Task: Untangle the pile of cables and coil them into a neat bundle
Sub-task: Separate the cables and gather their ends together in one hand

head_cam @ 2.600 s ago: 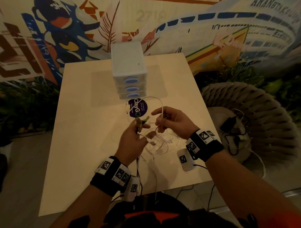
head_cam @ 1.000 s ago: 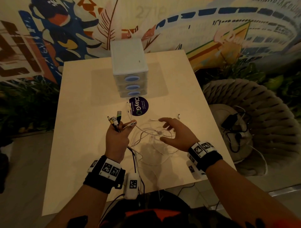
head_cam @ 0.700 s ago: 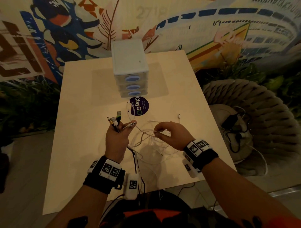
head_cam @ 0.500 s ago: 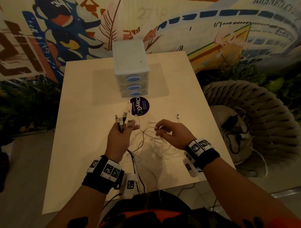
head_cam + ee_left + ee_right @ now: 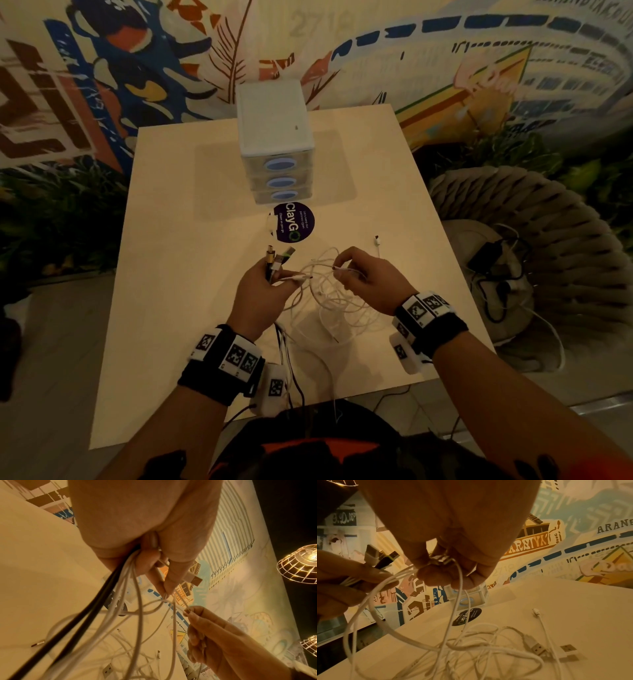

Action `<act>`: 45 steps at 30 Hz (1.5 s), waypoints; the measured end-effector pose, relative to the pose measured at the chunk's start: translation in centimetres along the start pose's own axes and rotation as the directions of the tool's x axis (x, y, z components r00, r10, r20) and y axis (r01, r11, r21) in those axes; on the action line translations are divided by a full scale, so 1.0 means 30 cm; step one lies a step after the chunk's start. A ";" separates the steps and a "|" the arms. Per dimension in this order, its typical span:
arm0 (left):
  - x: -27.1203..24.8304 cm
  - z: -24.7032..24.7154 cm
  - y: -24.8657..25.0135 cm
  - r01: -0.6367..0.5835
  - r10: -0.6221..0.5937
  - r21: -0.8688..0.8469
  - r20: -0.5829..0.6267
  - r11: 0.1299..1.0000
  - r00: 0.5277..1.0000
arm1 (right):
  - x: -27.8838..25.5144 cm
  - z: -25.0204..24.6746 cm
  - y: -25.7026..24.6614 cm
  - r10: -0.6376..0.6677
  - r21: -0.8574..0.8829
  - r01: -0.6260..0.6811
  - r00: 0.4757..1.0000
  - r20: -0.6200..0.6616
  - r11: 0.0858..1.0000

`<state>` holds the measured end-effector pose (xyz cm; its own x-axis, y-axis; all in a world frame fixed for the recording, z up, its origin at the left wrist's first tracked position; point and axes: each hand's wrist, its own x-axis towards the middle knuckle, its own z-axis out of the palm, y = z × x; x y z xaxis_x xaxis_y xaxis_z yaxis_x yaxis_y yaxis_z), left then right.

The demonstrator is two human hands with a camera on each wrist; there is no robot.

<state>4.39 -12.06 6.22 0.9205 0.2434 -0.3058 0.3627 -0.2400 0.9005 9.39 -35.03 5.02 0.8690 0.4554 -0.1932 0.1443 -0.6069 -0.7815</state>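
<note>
A tangle of white cables [image 5: 330, 303] lies on the pale table [image 5: 188, 274] between my hands. My left hand [image 5: 277, 274] grips a bunch of cable ends upright, with USB plugs [image 5: 281, 257] sticking out above the fist. In the left wrist view, black and white cables [image 5: 109, 588] hang down from that fist. My right hand [image 5: 339, 268] pinches the end of a white cable [image 5: 458, 588] and holds it just above the pile, close to the left hand. Two loose USB plugs [image 5: 537, 647] lie on the table at the pile's right.
A white drawer unit [image 5: 275, 137] stands at the table's far side, with a round purple sticker [image 5: 293, 222] in front of it. A small white connector [image 5: 376, 240] lies right of the hands. A wicker chair [image 5: 565, 240] holding a black charger [image 5: 488, 258] stands past the table's right edge.
My right hand reached open into the pile, closed on a white cable end and lifted it toward the left hand. The left hand kept its bunch of plugs and shifted slightly right.
</note>
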 end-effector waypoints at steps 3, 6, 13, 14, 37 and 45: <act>0.001 0.000 0.001 0.007 -0.009 -0.039 -0.043 0.999 0.999 | -0.011 -0.018 0.007 0.037 0.061 -0.038 0.999 0.009 0.997; 0.001 -0.002 0.005 0.018 -0.026 -0.103 -0.084 0.994 0.996 | -0.012 -0.034 0.028 0.066 0.121 -0.065 0.998 0.001 0.990; 0.010 -0.026 0.037 0.090 -0.167 -0.398 -0.162 0.913 0.972 | 0.012 -0.041 0.124 0.174 -0.068 -0.179 0.982 -0.074 0.981; 0.011 -0.028 0.035 0.095 -0.178 -0.418 -0.164 0.903 0.970 | 0.016 -0.037 0.131 0.181 -0.107 -0.190 0.979 -0.092 0.976; 0.028 -0.003 0.013 0.207 -0.254 -0.545 -0.012 0.812 0.967 | 0.069 0.128 -0.142 0.043 0.046 -0.045 0.998 0.046 0.998; 0.032 -0.029 -0.004 0.123 -0.158 -0.344 -0.075 0.931 0.985 | 0.082 0.115 -0.109 0.039 0.251 -0.070 0.991 0.126 0.966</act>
<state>5.10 -10.99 6.07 0.8380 0.3483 -0.4200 0.4004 0.1302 0.9070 9.43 -29.67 5.05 0.8072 0.5100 -0.2971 -0.0402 -0.4547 -0.8897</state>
